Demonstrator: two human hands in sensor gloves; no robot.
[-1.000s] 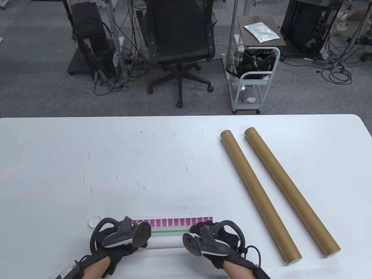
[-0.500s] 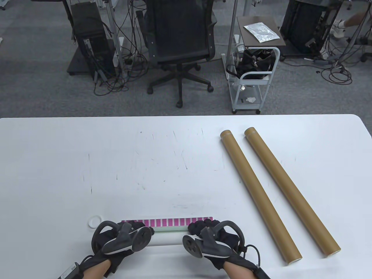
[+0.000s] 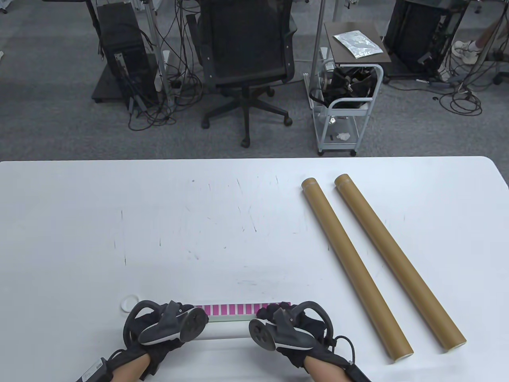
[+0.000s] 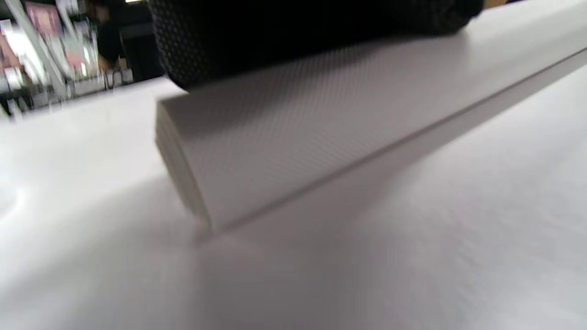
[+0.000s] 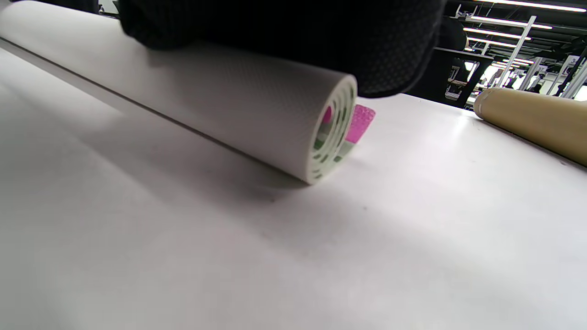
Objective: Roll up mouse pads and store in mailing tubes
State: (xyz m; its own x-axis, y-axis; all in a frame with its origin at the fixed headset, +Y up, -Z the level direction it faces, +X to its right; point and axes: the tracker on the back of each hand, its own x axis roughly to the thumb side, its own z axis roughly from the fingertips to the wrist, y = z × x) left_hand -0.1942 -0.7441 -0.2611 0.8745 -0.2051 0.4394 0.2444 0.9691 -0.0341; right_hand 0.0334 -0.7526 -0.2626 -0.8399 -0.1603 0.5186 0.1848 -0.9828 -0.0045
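A mouse pad (image 3: 226,331) lies near the table's front edge, rolled into a white tube with a narrow pink striped strip (image 3: 232,308) still flat on its far side. My left hand (image 3: 181,312) grips the roll's left end and my right hand (image 3: 274,311) grips its right end, fingers curled over the top. In the left wrist view the black glove (image 4: 298,32) lies over the roll (image 4: 321,128). In the right wrist view the roll's spiral end (image 5: 332,137) shows under the glove (image 5: 298,32). Two brown mailing tubes (image 3: 354,266) (image 3: 397,262) lie side by side, slanted, to the right.
A small white ring-shaped cap (image 3: 129,303) lies on the table just left of my left hand. The nearer mailing tube (image 5: 536,121) lies a short way right of the roll. Beyond the white table (image 3: 199,223) stand an office chair (image 3: 246,59) and a white cart (image 3: 346,103).
The flat pink strip has become narrower and its far edge has drawn closer to me as the roll took it up. Both hands stay on the roll's ends.
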